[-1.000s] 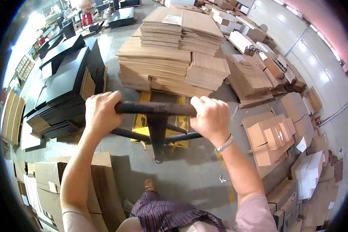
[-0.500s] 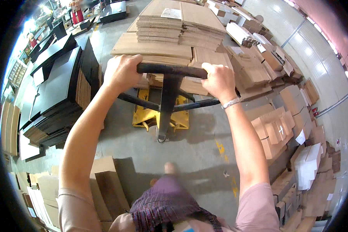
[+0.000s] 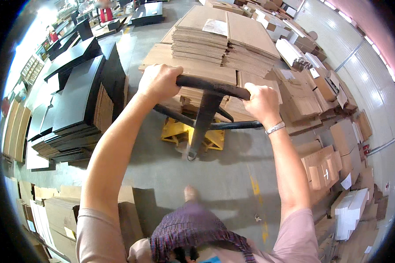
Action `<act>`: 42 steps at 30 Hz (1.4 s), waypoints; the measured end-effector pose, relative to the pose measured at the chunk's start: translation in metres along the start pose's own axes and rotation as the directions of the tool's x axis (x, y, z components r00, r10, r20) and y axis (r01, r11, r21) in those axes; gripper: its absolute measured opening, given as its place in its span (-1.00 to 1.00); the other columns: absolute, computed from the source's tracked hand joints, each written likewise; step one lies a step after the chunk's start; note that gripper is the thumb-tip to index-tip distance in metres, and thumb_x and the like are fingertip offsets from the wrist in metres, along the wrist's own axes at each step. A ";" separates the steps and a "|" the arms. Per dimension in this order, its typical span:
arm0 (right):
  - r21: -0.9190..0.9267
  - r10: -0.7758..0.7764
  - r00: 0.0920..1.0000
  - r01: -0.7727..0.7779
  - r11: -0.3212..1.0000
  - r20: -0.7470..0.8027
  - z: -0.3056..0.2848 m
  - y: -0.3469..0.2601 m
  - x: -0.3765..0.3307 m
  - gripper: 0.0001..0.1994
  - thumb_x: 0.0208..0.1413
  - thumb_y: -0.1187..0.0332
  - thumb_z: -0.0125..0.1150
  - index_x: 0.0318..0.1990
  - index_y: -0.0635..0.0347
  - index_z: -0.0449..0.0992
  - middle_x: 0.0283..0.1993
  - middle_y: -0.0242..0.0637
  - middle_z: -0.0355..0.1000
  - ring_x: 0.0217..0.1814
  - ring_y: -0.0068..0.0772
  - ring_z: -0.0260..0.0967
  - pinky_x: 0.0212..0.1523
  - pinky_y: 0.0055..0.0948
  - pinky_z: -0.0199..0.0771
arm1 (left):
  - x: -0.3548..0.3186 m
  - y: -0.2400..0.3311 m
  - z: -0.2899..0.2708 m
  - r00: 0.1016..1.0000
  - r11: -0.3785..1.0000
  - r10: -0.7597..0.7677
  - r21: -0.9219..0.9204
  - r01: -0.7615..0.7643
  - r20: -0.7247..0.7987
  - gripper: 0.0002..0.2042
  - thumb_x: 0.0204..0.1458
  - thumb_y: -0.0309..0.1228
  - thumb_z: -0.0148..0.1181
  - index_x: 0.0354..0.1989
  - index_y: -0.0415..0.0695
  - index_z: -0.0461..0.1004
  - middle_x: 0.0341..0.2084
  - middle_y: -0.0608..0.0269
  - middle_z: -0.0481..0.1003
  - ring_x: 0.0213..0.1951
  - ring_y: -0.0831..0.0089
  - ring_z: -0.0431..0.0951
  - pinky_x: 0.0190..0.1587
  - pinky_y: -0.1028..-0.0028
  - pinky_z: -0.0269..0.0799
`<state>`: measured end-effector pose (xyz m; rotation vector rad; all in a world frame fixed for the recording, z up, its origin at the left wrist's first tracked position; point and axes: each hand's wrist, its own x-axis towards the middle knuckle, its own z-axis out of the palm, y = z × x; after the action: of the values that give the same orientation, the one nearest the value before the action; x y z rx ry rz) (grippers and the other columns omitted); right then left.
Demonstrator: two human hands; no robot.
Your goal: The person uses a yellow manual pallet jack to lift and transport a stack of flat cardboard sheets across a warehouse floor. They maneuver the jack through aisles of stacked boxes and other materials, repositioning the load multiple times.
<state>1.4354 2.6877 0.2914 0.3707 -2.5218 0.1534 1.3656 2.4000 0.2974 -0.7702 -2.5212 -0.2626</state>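
Both arms reach forward to the black handle (image 3: 213, 86) of a yellow pallet truck (image 3: 173, 129). My left hand (image 3: 160, 82) is wrapped round the handle's left end. Round the right end closes my right hand (image 3: 262, 101), with a bracelet on that wrist. The handle's stem slopes down to a metal loop above the floor, and lower black bars spread to both sides. Beyond the truck's yellow base rise stacks of flat brown cardboard (image 3: 197, 46), with a pale sheet (image 3: 215, 27) on top. The truck's forks are hidden.
At left stands a tall stack of black panels (image 3: 77, 98). Cardboard boxes (image 3: 322, 171) and white packs (image 3: 351, 210) line the right side along a pale wall (image 3: 364, 74). More cardboard (image 3: 59, 217) lies at lower left. A yellow line (image 3: 255, 186) marks the grey floor.
The handle and both hands have shifted right in the view and the handle now tilts down to the right. The surrounding stacks have also shifted right. Both hands keep their grip.
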 end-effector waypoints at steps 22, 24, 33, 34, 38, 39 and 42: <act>-0.037 -0.020 1.000 0.020 0.999 -0.014 0.057 0.056 0.096 -0.88 -0.20 0.40 0.26 -0.41 0.09 0.52 -0.53 -0.09 0.48 -0.40 0.00 0.49 -0.42 -0.13 0.47 | 0.102 -0.051 0.053 0.998 0.998 -0.037 0.043 0.035 0.049 -0.87 -0.18 -0.34 0.15 -0.45 -0.06 0.51 -0.55 0.04 0.55 -0.37 0.04 0.59 -0.28 0.14 0.50; -0.055 -0.019 1.000 0.018 0.998 -0.012 0.062 0.063 0.105 -0.84 -0.20 0.39 0.25 -0.37 0.07 0.55 -0.50 -0.06 0.49 -0.38 0.00 0.50 -0.42 -0.13 0.48 | 0.113 -0.052 0.053 0.995 0.996 -0.062 0.064 0.057 0.076 -0.87 -0.18 -0.34 0.16 -0.44 -0.06 0.53 -0.53 0.04 0.56 -0.36 0.07 0.60 -0.27 0.15 0.51; -0.008 0.008 1.000 -0.008 1.000 -0.017 0.072 0.075 0.129 -0.87 -0.22 0.45 0.26 -0.43 0.15 0.49 -0.54 -0.02 0.44 -0.40 0.03 0.47 -0.43 -0.12 0.43 | 0.147 -0.067 0.069 0.992 0.999 -0.020 0.045 0.015 0.127 -0.81 -0.22 -0.31 0.22 -0.38 -0.05 0.51 -0.55 0.07 0.54 -0.39 0.06 0.59 -0.31 0.15 0.50; -0.011 -0.005 1.000 0.005 1.000 -0.028 0.079 0.076 0.131 -0.85 -0.22 0.44 0.28 -0.41 0.15 0.51 -0.54 -0.03 0.44 -0.42 0.01 0.47 -0.44 -0.13 0.44 | 0.151 -0.067 0.068 0.987 0.997 -0.035 0.070 0.024 0.160 -0.80 -0.21 -0.29 0.23 -0.37 -0.04 0.52 -0.53 0.08 0.55 -0.38 0.07 0.59 -0.30 0.15 0.51; -0.123 -0.076 0.996 0.070 0.990 -0.049 0.087 0.081 0.141 -0.80 -0.22 0.46 0.27 -0.33 0.14 0.58 -0.57 -0.06 0.45 -0.50 -0.05 0.47 -0.47 -0.17 0.46 | 0.158 -0.077 0.075 0.958 0.986 -0.108 0.154 0.068 0.266 -0.84 -0.04 -0.32 0.12 -0.29 0.01 0.55 -0.49 0.17 0.58 -0.35 0.22 0.63 -0.30 0.23 0.54; -0.076 -0.043 0.998 0.040 0.996 -0.042 0.088 0.080 0.143 -0.82 -0.23 0.46 0.27 -0.36 0.13 0.56 -0.56 -0.05 0.46 -0.47 -0.03 0.49 -0.44 -0.15 0.49 | 0.155 -0.077 0.079 0.983 0.988 -0.082 0.140 0.060 0.163 -0.86 -0.05 -0.32 0.12 -0.33 0.00 0.56 -0.52 0.16 0.57 -0.36 0.21 0.62 -0.31 0.23 0.53; -0.091 -0.022 0.999 0.019 0.996 -0.029 0.093 0.088 0.152 -0.89 -0.20 0.40 0.29 -0.44 0.10 0.51 -0.54 -0.07 0.47 -0.42 0.02 0.50 -0.43 -0.12 0.49 | 0.164 -0.083 0.090 0.998 0.994 -0.049 0.099 0.044 0.042 -0.88 -0.12 -0.34 0.15 -0.42 -0.05 0.54 -0.56 0.10 0.56 -0.40 0.14 0.61 -0.32 0.22 0.51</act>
<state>1.2395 2.7192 0.2976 0.3555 -2.4844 0.0359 1.1650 2.4379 0.2990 -0.6866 -2.5752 -0.1372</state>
